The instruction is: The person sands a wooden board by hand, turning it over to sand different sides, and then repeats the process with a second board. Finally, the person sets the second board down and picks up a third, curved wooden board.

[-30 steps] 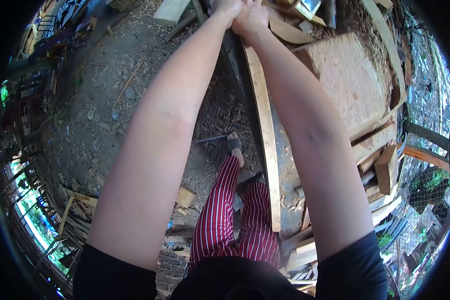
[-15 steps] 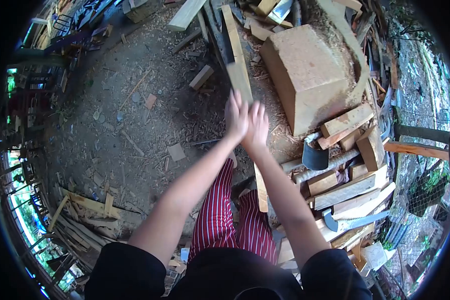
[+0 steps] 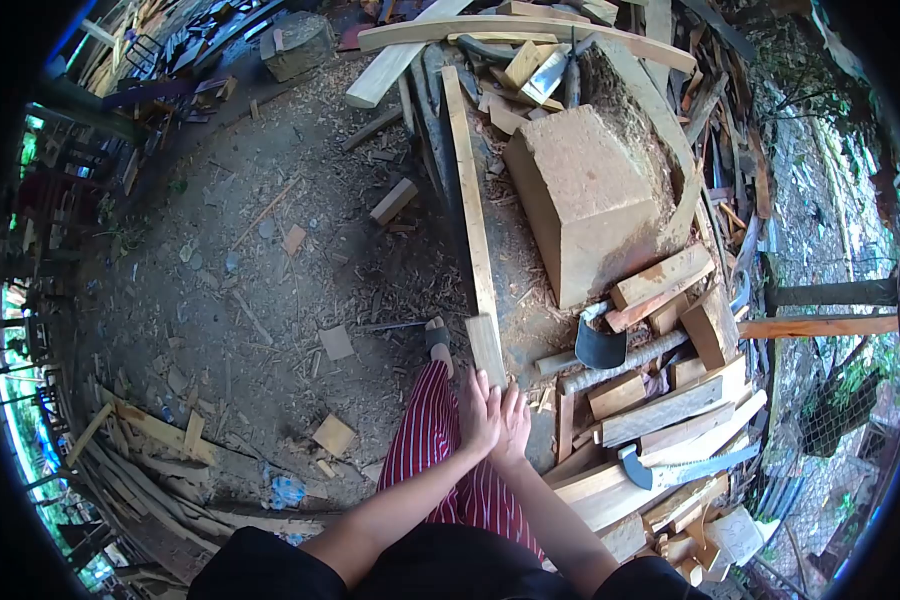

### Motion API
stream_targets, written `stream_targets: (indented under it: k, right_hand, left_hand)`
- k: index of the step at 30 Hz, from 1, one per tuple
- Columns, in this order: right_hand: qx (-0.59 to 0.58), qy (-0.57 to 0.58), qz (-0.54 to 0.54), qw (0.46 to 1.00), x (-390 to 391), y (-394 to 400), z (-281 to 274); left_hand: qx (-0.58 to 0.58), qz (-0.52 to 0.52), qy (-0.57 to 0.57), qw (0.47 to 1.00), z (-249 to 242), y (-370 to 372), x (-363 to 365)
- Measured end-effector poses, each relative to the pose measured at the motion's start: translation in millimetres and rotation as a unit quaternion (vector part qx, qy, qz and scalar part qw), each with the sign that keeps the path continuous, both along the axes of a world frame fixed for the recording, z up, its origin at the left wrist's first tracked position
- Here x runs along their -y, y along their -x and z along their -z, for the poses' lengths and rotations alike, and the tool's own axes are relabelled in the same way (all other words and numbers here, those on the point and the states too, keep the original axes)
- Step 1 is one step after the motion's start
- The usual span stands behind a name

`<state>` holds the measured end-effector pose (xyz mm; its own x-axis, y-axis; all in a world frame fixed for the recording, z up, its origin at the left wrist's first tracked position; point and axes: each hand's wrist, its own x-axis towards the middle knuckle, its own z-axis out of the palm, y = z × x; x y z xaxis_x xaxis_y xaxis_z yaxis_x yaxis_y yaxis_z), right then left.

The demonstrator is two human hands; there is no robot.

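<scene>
Plank (image 3: 470,210) lies lengthwise on bare dirt ground (image 3: 250,260) strewn with chips, outdoors. My left hand (image 3: 478,412) and right hand (image 3: 513,425) grip its near end together. One wooden block (image 3: 590,200) stands beside.

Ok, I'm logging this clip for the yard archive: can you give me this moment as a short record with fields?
setting: outdoor dirt ground strewn with wood chips
left hand: at the near end of the long plank
right hand: pressed beside the left hand
grip: cannot tell
nearby: large wood block, hatchet head, offcut pile
</scene>
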<state>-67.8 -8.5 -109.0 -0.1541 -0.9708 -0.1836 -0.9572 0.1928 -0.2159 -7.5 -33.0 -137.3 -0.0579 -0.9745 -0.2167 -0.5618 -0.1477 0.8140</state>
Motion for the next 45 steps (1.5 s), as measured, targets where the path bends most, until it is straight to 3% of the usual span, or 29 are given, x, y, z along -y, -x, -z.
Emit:
stream_targets:
  k: [3, 5, 9, 13, 17, 23, 27, 28, 29, 33, 35, 36, 37, 38, 39, 40, 41, 45]
  right_hand:
    - [0.025, 0.026, 0.004, 0.999, 66.8, 8.7, 1.9]
    - [0.038, 0.036, 0.022, 0.998, 124.4, 13.5, 4.4]
    - [-0.013, 0.118, 0.001, 0.993, 238.7, 25.8, -7.8]
    - [0.030, 0.087, 0.020, 0.996, 338.0, 38.7, -1.6]
    - [-0.038, 0.184, -0.009, 0.982, 433.9, 48.4, 18.5]
    - [-0.033, 0.136, 0.004, 0.990, 531.6, 58.6, 13.8]
    - [-0.033, 0.156, 0.013, 0.987, 560.3, 63.6, 24.0]
    - [-0.037, 0.131, 0.018, 0.991, 561.2, 63.4, 22.4]
    - [-0.033, 0.124, 0.014, 0.992, 560.1, 64.7, 22.1]
    - [-0.032, 0.150, 0.019, 0.988, 520.4, 56.8, 27.7]
    - [-0.046, 0.187, 0.011, 0.981, 475.1, 54.3, 36.3]
    - [-0.018, 0.146, 0.009, 0.989, 447.2, 52.0, 25.6]
    - [0.053, 0.199, 0.045, 0.978, 418.7, 50.8, 33.7]
    - [0.053, 0.185, 0.065, 0.979, 392.0, 47.8, 44.8]
    - [0.022, 0.168, 0.040, 0.985, 357.0, 44.2, 31.1]
    - [0.024, 0.060, 0.037, 0.997, 326.8, 41.0, 12.1]
    - [-0.040, 0.072, 0.037, 0.996, 294.3, 35.5, 15.7]
    - [-0.031, 0.050, 0.037, 0.998, 168.6, 25.4, 16.9]
  left_hand:
    - [-0.024, -0.010, -0.001, 1.000, -3.6, 6.6, 71.3]
    - [-0.018, 0.003, 0.096, 0.995, 14.9, 12.2, 132.4]
    - [-0.060, 0.009, 0.081, 0.995, 9.6, 27.6, 257.8]
    - [0.010, 0.018, 0.070, 0.997, 16.9, 40.4, 363.5]
    - [0.074, 0.029, 0.097, 0.992, 26.0, 47.0, 469.1]
    - [0.047, -0.009, 0.104, 0.993, 9.9, 64.2, 568.3]
    - [0.053, 0.025, 0.080, 0.995, 11.3, 68.1, 601.9]
    - [0.148, 0.051, 0.231, 0.960, 53.3, 71.7, 632.0]
    - [0.088, 0.035, 0.196, 0.976, 47.7, 73.5, 622.5]
    - [0.054, 0.038, 0.047, 0.997, 14.8, 62.6, 565.5]
    - [0.037, 0.042, 0.028, 0.998, 6.4, 56.2, 510.1]
    - [0.019, 0.047, 0.038, 0.998, 16.7, 53.4, 485.7]
    - [0.025, 0.057, 0.056, 0.997, 30.1, 51.2, 461.8]
    - [0.031, 0.042, 0.020, 0.998, 10.8, 49.9, 422.3]
    - [0.031, 0.046, 0.024, 0.998, 17.7, 47.1, 391.7]
    - [0.050, 0.055, 0.024, 0.997, 12.8, 43.6, 355.8]
    - [0.052, 0.058, 0.028, 0.997, 10.8, 40.3, 319.4]
    - [0.057, 0.050, 0.039, 0.996, 15.6, 29.8, 185.2]
